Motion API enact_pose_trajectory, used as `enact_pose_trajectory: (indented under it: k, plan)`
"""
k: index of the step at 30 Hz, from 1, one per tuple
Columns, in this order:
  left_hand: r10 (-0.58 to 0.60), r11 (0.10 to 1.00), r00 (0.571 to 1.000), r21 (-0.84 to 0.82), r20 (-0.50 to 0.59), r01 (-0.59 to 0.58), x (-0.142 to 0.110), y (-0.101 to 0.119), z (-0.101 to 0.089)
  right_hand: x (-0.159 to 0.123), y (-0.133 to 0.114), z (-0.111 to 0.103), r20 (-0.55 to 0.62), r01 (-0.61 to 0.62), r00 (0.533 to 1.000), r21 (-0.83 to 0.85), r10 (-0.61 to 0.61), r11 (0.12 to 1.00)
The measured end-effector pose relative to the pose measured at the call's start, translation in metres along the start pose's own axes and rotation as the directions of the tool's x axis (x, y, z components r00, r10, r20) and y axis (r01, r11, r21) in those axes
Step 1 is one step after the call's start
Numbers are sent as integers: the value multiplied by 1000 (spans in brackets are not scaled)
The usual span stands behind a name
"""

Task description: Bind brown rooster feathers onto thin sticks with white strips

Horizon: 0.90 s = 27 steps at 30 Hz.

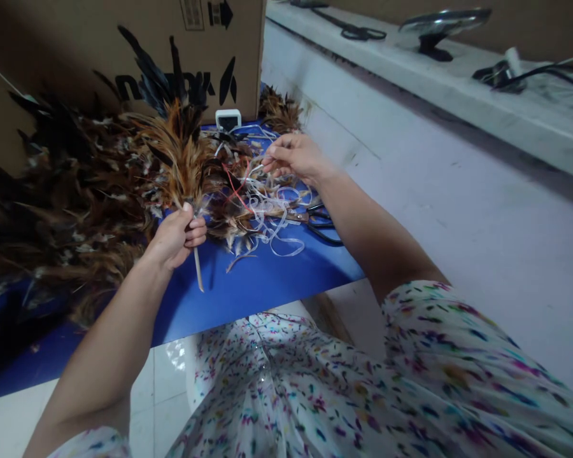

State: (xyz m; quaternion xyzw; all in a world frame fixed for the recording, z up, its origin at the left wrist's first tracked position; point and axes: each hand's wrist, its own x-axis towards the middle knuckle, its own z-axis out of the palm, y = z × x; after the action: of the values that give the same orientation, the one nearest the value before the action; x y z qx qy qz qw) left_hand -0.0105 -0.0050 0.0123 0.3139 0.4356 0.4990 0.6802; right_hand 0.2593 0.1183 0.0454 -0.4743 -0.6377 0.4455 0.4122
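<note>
1. blue table point(248, 286) beneath everything, a cardboard box point(239, 38) at its 12 o'clock edge.
2. loose feather heap point(86, 191), lying at 10 o'clock from the left hand point(174, 238).
3. brown-and-black feather bundle point(184, 152), above the table in the left hand, which is nearer; from the fingers of the right hand point(298, 156) it lies at 9 o'clock, apart. its long axis runs upright in view, tips just short of 12.
4. left fingers wrapped around the bundle's base; right fingers curled in beside the ribbon, whether pinching a strand i cannot tell.
5. white ribbon point(272, 216), tangled at about 6 to 7 o'clock from the right fingers.
6. scissors point(310, 218), handles toward 4 o'clock.
7. pale stick point(198, 267), below the left fist, pointing near 6.
</note>
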Motion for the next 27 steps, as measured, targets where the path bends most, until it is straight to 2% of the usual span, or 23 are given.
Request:
enact_pose_trajectory:
  k: [3, 5, 8, 12, 19, 24, 27]
  plan:
    - [-11, 1000, 1000, -4, -9, 11, -1, 1, 2, 0, 7, -11, -17, 22, 1000, -100, -24, 995]
    - [-15, 1000, 1000, -6, -12, 15, -1, 1, 2, 3, 16, -19, -70, 60, 994, -254, -81, 965]
    - [-12, 1000, 1000, -10, -12, 12, 0, 1, 1, 9, 28, -25, -118, 83, 980, -489, -160, 869]
    - [2, 1000, 1000, -7, -7, -2, 0, 0, -2, 16, 38, -22, -84, 83, 979, -668, -186, 739]
    - [11, 1000, 999, 8, -31, -11, 0, 1, -1, 30, 51, -27, -113, 14, 981, -774, -160, 634]
    - [16, 1000, 1000, 25, -14, -16, 0, 0, -3, 46, 54, -27, -134, -12, 980, -774, -144, 634]
    - [23, 999, 1000, 47, -3, -22, 0, -2, -4, 60, 52, -17, -176, -100, 983, -768, -59, 633]
